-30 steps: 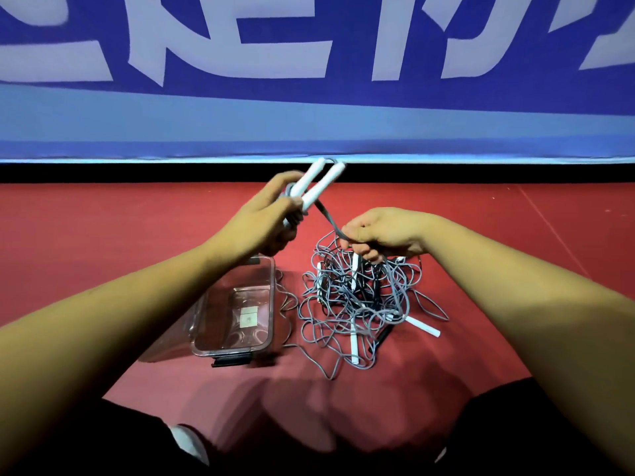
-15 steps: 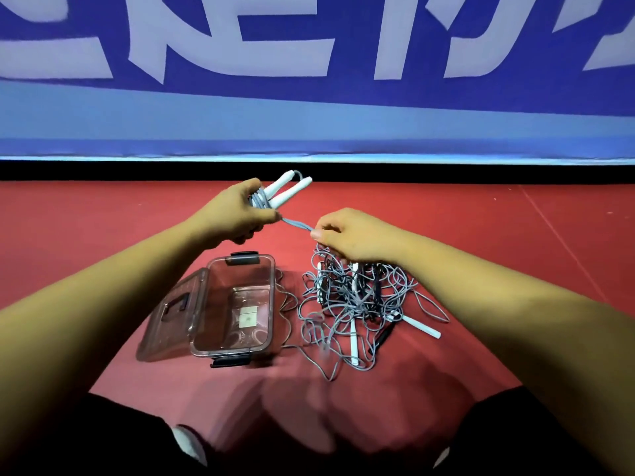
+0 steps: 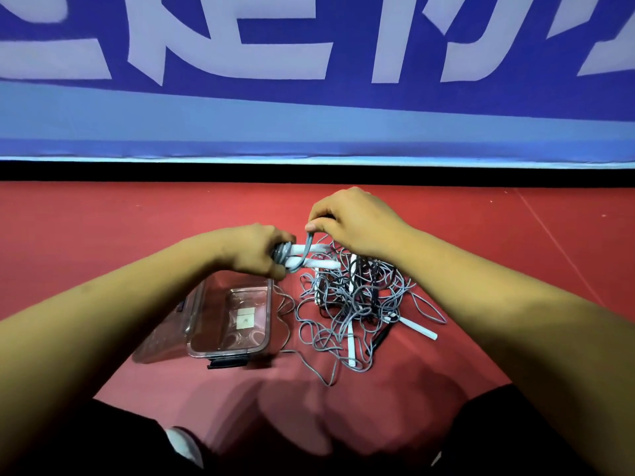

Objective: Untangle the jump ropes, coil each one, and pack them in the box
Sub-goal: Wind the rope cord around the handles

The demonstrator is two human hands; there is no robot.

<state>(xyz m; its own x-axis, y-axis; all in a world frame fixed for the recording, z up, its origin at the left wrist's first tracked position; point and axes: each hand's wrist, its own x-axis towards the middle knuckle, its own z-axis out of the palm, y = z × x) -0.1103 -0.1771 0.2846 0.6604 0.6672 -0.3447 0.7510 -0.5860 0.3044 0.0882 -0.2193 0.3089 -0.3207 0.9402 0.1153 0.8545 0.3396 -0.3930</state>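
My left hand [image 3: 254, 250] is closed around a coiled grey jump rope and its two white handles [image 3: 318, 256], held just above the far edge of the clear plastic box [image 3: 266, 324]. My right hand [image 3: 354, 223] pinches a loop of that same grey rope [image 3: 309, 240] and holds it over the handles. Right of the box, a tangled pile of grey jump ropes [image 3: 354, 304] lies on the red floor, with white and black handles sticking out of it. The open box holds no ropes.
The box's clear lid [image 3: 165, 333] lies open to its left, and a black latch [image 3: 226, 364] sits at the near edge. A blue banner wall [image 3: 309, 97] closes off the far side of the red floor. My dark-clothed legs frame the bottom corners.
Both hands came down and nearer. My left hand turned the handles from pointing up to lying level above the box. My right hand rose above them, bringing a rope loop over the handles.
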